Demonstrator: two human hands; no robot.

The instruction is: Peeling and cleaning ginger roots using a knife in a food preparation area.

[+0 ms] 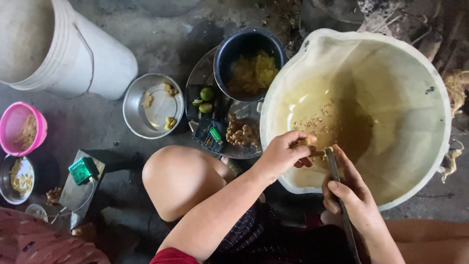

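Mostly we can't make out the small piece pinched in our left hand [288, 152]: the fingers are curled shut around a pale yellowish root bit [304, 143], largely hidden by the fingertips. Our right hand [352, 195] is closed around a knife [335, 168]; its handle is hidden in the fist, and the blade tip meets the root bit. Both hands sit over the near rim of a big cream basin [415, 63] holding murky water with peel scraps, its edge cut off at the top. Left of the basin a round metal tray [198, 78] carries a dark bowl [229, 49] of yellow pieces, green limes [206, 94] and knobby ginger [240, 133]. Farther left stand a steel dish [133, 105], a white bucket [93, 58] and a pink bowl [14, 120], partly cropped.
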